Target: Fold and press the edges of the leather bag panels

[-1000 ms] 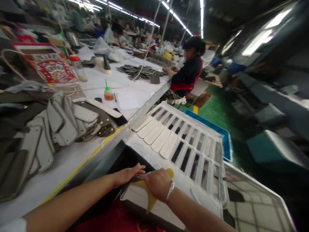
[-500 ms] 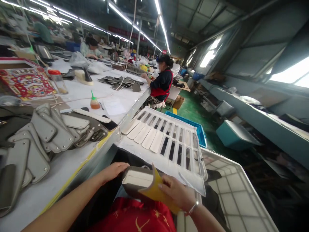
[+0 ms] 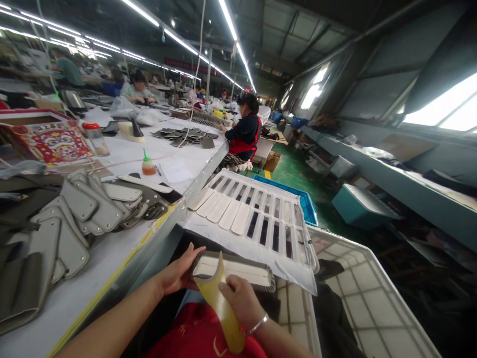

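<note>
My left hand (image 3: 178,273) grips the near end of a long grey strap piece with a cream inner face (image 3: 238,270), held over my lap. My right hand (image 3: 241,301) pinches a yellow backing strip (image 3: 219,303) that curls up off the piece and hangs down toward my red apron (image 3: 197,335). Just beyond lies a white slotted tray (image 3: 283,209) with several cream oblong pieces (image 3: 221,207) laid side by side at its near-left corner.
A pile of grey leather pieces (image 3: 74,214) lies on the white worktable (image 3: 112,248) at my left, with a glue bottle (image 3: 148,164) behind. A white grid rack (image 3: 357,298) stands to the right. A seated person in a red apron (image 3: 244,134) works farther along; a blue bin (image 3: 307,206) sits on the floor.
The camera tilted up. My right hand has pulled the yellow strip farther off the piece, so it now curls upright and hangs down; my left hand moved onto the piece's end.
</note>
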The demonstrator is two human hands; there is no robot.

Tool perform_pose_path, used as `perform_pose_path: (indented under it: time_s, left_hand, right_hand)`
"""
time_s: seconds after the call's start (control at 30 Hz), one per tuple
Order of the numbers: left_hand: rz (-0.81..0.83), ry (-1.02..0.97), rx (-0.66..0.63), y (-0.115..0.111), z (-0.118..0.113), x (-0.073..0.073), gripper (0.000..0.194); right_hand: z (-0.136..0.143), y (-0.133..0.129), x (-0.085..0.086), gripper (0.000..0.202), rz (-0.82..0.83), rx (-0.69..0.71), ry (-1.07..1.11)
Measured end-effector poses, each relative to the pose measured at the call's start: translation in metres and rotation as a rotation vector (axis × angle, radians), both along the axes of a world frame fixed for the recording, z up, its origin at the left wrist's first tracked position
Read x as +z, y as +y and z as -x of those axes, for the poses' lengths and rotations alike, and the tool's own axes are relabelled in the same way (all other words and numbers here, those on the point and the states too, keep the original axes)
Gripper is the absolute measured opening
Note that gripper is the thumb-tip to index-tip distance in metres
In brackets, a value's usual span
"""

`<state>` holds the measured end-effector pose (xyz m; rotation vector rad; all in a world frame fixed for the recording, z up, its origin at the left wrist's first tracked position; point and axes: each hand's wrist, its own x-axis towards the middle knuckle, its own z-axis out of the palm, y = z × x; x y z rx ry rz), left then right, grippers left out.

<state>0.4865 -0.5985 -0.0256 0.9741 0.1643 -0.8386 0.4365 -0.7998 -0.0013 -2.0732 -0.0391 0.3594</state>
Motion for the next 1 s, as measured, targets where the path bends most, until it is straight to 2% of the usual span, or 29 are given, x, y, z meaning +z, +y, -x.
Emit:
perform_pose_path:
  time_s: [0.1, 0.2, 0.33, 0.4, 0.53, 0.57, 0.67, 0.73, 0.87, 1.0]
  left_hand:
    - [-0.01, -0.002, -0.013, 0.008, 0.002, -0.002, 0.072]
    - [0.028, -0.002, -0.021, 0.016, 0.005, -0.006, 0.071]
    - [0.044, -0.089, 0.018, 0.02, 0.005, -0.015, 0.072]
    - [-0.038, -0.168, 0.041, 0.02, 0.002, -0.019, 0.07]
    - [-0.342, -0.392, 0.11, 0.017, -0.007, -0.022, 0.064]
    - [-0.336, -0.401, 0.117, 0.014, -0.009, -0.022, 0.066]
    - [-0.142, -0.272, 0.119, 0.003, -0.015, -0.023, 0.075]
    - [-0.134, -0.225, 0.126, -0.004, -0.019, -0.023, 0.074]
    - [-0.367, -0.348, 0.123, -0.011, -0.025, -0.019, 0.059]
    - [-0.613, -0.526, 0.065, -0.014, -0.025, -0.014, 0.051]
  right_hand:
    - [0.002, 0.023, -0.005, 0.021, -0.144, -0.072, 0.185]
    - [0.008, 0.046, -0.018, 0.018, -0.316, -0.115, 0.443]
    - [0.015, 0.069, -0.036, 0.015, -0.558, -0.154, 0.601]
    - [0.015, 0.074, -0.04, 0.017, -0.64, -0.17, 0.648]
    - [0.01, 0.076, -0.043, 0.022, -0.737, -0.163, 0.713]
    - [0.008, 0.076, -0.043, 0.022, -0.761, -0.158, 0.729]
    - [0.004, 0.075, -0.046, 0.025, -0.827, -0.166, 0.761]
    - [0.001, 0.073, -0.049, 0.031, -0.871, -0.177, 0.768]
    - [-0.002, 0.066, -0.054, 0.049, -0.943, -0.183, 0.772]
    - [-0.002, 0.061, -0.056, 0.05, -0.906, -0.171, 0.804]
